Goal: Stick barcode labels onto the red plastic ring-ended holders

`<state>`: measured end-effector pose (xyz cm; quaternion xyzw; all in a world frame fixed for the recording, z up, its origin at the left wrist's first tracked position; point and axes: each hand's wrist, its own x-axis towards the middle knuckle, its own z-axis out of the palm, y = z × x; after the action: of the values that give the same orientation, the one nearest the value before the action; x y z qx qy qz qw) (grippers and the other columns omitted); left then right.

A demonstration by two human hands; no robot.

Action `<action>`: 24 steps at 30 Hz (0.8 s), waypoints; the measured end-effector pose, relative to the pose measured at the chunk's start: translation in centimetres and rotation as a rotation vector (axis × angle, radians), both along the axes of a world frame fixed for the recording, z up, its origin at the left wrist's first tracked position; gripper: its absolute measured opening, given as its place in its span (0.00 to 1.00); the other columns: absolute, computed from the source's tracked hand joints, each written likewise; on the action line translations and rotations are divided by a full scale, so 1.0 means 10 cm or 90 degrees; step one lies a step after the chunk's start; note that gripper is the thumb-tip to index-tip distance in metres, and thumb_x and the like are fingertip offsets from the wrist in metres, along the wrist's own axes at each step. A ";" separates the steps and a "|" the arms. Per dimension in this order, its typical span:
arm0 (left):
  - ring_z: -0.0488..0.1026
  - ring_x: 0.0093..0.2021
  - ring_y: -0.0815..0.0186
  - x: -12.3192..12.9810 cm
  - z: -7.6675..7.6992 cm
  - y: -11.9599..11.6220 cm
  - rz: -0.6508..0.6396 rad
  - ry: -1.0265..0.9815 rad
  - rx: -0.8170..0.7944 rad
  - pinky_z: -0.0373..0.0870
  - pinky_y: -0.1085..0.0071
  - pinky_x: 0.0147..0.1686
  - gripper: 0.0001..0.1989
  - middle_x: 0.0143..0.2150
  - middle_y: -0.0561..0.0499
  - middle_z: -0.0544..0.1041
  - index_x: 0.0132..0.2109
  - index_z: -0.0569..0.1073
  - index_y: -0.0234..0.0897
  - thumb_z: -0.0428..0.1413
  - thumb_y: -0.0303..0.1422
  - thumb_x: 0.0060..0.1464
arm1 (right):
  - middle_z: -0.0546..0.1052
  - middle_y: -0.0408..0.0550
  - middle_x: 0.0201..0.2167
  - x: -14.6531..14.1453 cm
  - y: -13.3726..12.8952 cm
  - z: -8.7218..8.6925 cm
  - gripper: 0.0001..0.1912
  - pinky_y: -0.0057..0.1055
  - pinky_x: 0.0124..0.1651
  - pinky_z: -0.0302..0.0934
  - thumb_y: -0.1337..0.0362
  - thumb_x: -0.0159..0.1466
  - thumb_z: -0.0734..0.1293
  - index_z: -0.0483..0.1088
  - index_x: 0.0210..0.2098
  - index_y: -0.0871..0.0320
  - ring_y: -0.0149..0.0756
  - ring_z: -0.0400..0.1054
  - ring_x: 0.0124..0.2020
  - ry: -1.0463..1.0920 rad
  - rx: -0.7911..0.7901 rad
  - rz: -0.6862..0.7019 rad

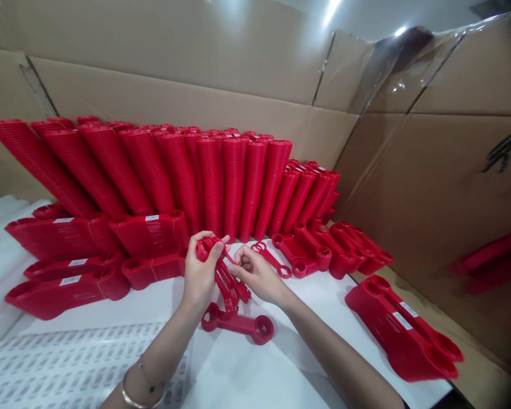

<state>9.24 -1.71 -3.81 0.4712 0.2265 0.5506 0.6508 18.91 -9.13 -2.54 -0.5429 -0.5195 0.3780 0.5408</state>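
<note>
In the middle of the head view, my left hand point(201, 270) is closed around a loose bundle of thin red plastic pieces point(230, 287), their far ends fanning down to the right. Beside it, my right hand point(255, 275) has its fingers pinched at one piece of that bundle; the fingertips partly hide it. Below the hands lies a red bone-shaped part point(238, 326) with a round socket at each end. To the right of my right hand, a flat red piece with ringed ends point(271, 261) rests on the white table point(225, 380).
Tall stacks of nested red parts point(210, 182) line the back against cardboard walls point(187, 96). Bundled red parts with white labels lie left point(68, 289) and right point(402, 329). A sheet of printed labels point(76, 363) covers the front left. More red parts point(302, 250) sit right of centre.
</note>
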 end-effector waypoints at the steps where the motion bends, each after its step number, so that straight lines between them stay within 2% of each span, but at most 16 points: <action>1: 0.73 0.44 0.61 -0.01 0.02 -0.01 -0.020 0.006 0.014 0.67 0.62 0.47 0.16 0.39 0.50 0.72 0.42 0.66 0.39 0.60 0.35 0.46 | 0.57 0.35 0.21 -0.01 0.01 -0.02 0.10 0.22 0.24 0.48 0.64 0.58 0.63 0.54 0.28 0.57 0.23 0.52 0.21 0.021 0.002 0.015; 3: 0.72 0.47 0.59 -0.01 0.03 -0.03 -0.044 0.019 0.045 0.67 0.62 0.47 0.18 0.44 0.49 0.70 0.45 0.65 0.41 0.59 0.34 0.46 | 0.57 0.35 0.21 -0.04 0.02 -0.07 0.11 0.22 0.23 0.47 0.62 0.59 0.62 0.53 0.27 0.57 0.23 0.51 0.20 0.057 0.020 0.030; 7: 0.72 0.46 0.59 -0.02 0.03 -0.07 -0.035 0.036 0.075 0.69 0.61 0.45 0.22 0.49 0.49 0.66 0.50 0.62 0.46 0.58 0.34 0.47 | 0.58 0.37 0.25 -0.10 0.03 -0.12 0.11 0.23 0.26 0.49 0.63 0.59 0.62 0.53 0.27 0.57 0.24 0.52 0.24 0.053 0.060 0.013; 11: 0.72 0.45 0.60 -0.03 -0.01 -0.03 -0.005 0.096 0.109 0.68 0.63 0.45 0.12 0.50 0.47 0.67 0.40 0.66 0.39 0.58 0.35 0.48 | 0.59 0.37 0.27 -0.10 -0.02 -0.09 0.11 0.23 0.27 0.52 0.66 0.56 0.65 0.54 0.30 0.57 0.24 0.56 0.25 0.065 0.012 0.091; 13: 0.72 0.43 0.62 -0.04 -0.02 0.01 0.016 0.116 0.133 0.68 0.64 0.44 0.11 0.51 0.47 0.66 0.37 0.66 0.37 0.57 0.37 0.48 | 0.60 0.37 0.28 -0.08 -0.04 -0.07 0.14 0.24 0.28 0.54 0.68 0.53 0.67 0.54 0.31 0.57 0.24 0.58 0.26 0.071 -0.016 0.116; 19: 0.69 0.41 0.66 -0.08 0.01 0.03 0.077 0.151 0.238 0.68 0.70 0.40 0.12 0.43 0.48 0.69 0.43 0.65 0.38 0.51 0.39 0.54 | 0.63 0.36 0.23 -0.12 -0.03 -0.12 0.15 0.23 0.28 0.54 0.68 0.51 0.69 0.55 0.29 0.57 0.25 0.59 0.24 0.122 -0.031 0.121; 22: 0.69 0.39 0.67 -0.09 0.02 0.03 0.136 0.173 0.252 0.67 0.71 0.40 0.10 0.38 0.50 0.69 0.37 0.67 0.36 0.50 0.39 0.55 | 0.63 0.35 0.22 -0.16 -0.01 -0.18 0.17 0.22 0.24 0.51 0.66 0.50 0.70 0.55 0.30 0.57 0.24 0.59 0.22 0.149 -0.039 0.104; 24: 0.69 0.40 0.66 -0.10 0.02 0.04 0.115 0.178 0.245 0.68 0.71 0.40 0.10 0.38 0.50 0.68 0.32 0.68 0.35 0.51 0.39 0.54 | 0.62 0.34 0.21 -0.17 -0.01 -0.19 0.16 0.21 0.23 0.50 0.66 0.50 0.70 0.55 0.28 0.57 0.23 0.57 0.20 0.144 -0.033 0.087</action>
<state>8.27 -1.28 -3.57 0.6357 0.2467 0.5690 0.4596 17.25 -9.20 -4.41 -0.4739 -0.4808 0.4860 0.5550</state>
